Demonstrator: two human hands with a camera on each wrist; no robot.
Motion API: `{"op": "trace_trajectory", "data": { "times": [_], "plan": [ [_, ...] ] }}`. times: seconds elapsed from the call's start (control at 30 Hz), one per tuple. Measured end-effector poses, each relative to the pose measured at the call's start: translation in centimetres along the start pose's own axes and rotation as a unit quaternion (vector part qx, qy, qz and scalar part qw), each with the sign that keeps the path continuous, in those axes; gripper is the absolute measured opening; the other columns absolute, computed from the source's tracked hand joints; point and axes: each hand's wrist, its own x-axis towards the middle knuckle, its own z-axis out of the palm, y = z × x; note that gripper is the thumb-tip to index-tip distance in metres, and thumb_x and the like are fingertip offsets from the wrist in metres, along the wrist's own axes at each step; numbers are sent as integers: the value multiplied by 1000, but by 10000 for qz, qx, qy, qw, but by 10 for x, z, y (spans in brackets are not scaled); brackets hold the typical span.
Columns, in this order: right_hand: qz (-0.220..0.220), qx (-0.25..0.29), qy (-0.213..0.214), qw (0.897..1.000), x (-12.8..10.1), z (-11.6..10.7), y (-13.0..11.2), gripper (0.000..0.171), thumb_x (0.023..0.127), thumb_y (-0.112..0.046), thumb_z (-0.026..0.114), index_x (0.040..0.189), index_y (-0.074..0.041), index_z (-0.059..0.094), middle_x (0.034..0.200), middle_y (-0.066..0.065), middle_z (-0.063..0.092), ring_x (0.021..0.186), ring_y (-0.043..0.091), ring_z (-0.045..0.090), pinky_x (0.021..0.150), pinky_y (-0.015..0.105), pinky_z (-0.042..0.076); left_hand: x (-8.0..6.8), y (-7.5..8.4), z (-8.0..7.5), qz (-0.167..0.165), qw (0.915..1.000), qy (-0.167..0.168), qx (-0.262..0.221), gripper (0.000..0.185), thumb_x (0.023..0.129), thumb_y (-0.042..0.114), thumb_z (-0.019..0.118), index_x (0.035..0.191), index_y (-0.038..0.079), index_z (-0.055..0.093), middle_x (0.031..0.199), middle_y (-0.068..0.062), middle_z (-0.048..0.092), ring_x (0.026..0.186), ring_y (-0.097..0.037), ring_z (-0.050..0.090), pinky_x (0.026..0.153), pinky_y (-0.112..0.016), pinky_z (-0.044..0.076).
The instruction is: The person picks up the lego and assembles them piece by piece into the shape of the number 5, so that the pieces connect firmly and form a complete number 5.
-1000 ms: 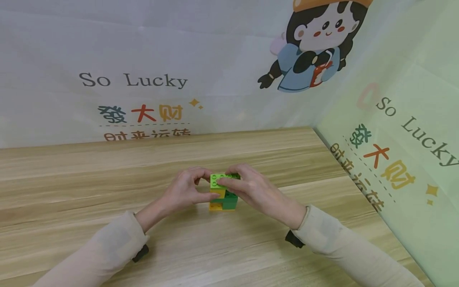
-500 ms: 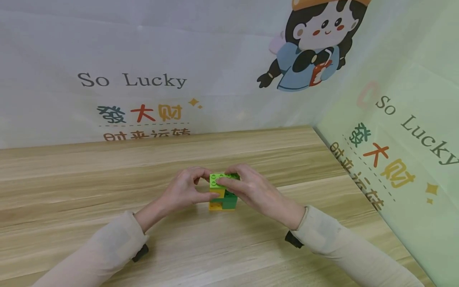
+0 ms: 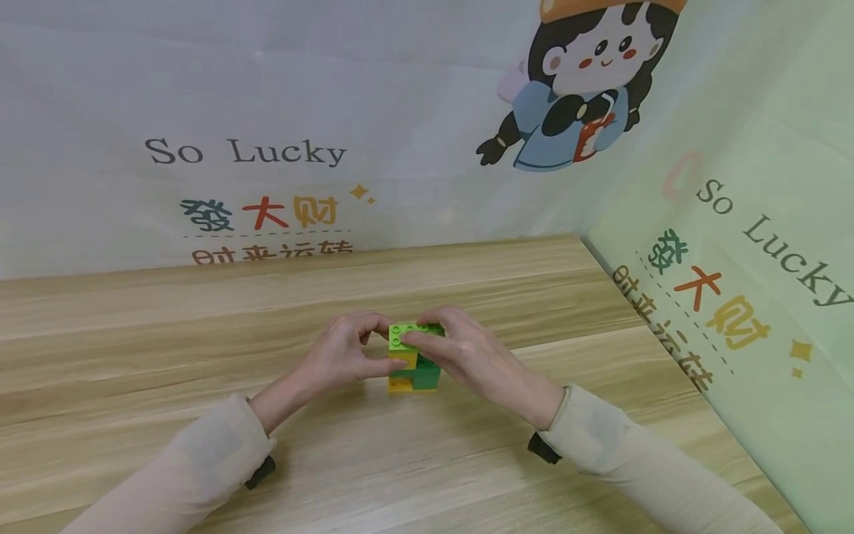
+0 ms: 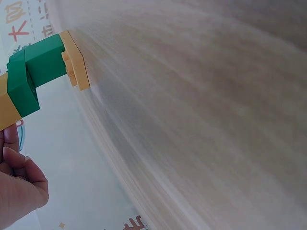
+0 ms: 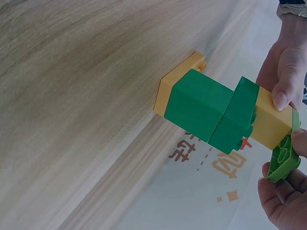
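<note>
A: Hands on the small stack of green and yellow plastic building bricks [image 3: 414, 360], standing upright mid-table on the pale wooden tabletop [image 3: 200, 326]?

B: Yes. Left hand [image 3: 340, 354] beside the stack, thumb and fingertips pinching the yellow brick [image 5: 271, 125] high in the stack. Right hand [image 3: 467, 352] on the stack's other side, fingers curled over the lime-green studded plate [image 3: 407, 335] at the very top.

A: Plate seated flat?

B: Not quite. Tilted in the right wrist view, one edge lifted off the yellow brick.

A: Advice for seating it?

B: Probably best to line the plate up square over the studs first, then press straight down, evenly, with no twisting. Firm left pinch to keep the stack from tipping.

A: Anything near the stack?

B: Only bare wood around it. Behind the stack, printed white backdrop cloth [image 3: 247, 152] with "So Lucky" lettering; cartoon figure [image 3: 577, 81] up to the right.
</note>
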Motion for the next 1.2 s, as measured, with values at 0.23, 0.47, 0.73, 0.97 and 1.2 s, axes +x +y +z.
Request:
{"op": "trace_trajectory", "data": {
  "times": [0.23,0.47,0.73,0.97,1.2],
  "plan": [
    [23,28,105,9999,-1,0,0,32,81,-1,70,111,-13,68,109,13,60,96,23,59,78,29,51,1,1,0,13,10000,-34,-58,32,69,17,84,96,10,69,92,-1,68,73,-21,48,64,-24,35],
    [88,198,158,9996,-1,2,2,30,82,-1,68,111,-12,69,108,12,61,94,21,58,77,27,50,2,2,0,-14,10000,-34,15,33,69,17,83,96,9,69,93,-1,68,74,-20,49,65,-24,36],
    [378,617,15,9974,-3,2,3,29,85,-2,66,113,-10,67,110,10,60,94,18,57,76,26,48,0,-1,2,-6,10000,-34,52,33,70,19,83,98,10,68,94,-1,68,75,-21,49,65,-24,36],
    [599,877,-15,9943,-5,0,3,41,84,-6,68,123,-5,57,115,10,59,102,20,57,85,28,49,0,1,4,21,10000,9,93,33,70,19,83,98,10,68,96,0,69,79,-22,52,68,-25,37],
    [1340,1718,-194,9758,-12,-8,4,57,81,-14,73,130,1,48,124,14,57,112,25,56,95,37,46,0,0,4,-87,10000,-26,-32,33,71,18,82,99,9,67,97,-2,68,81,-23,52,70,-29,40]
  ]
}}
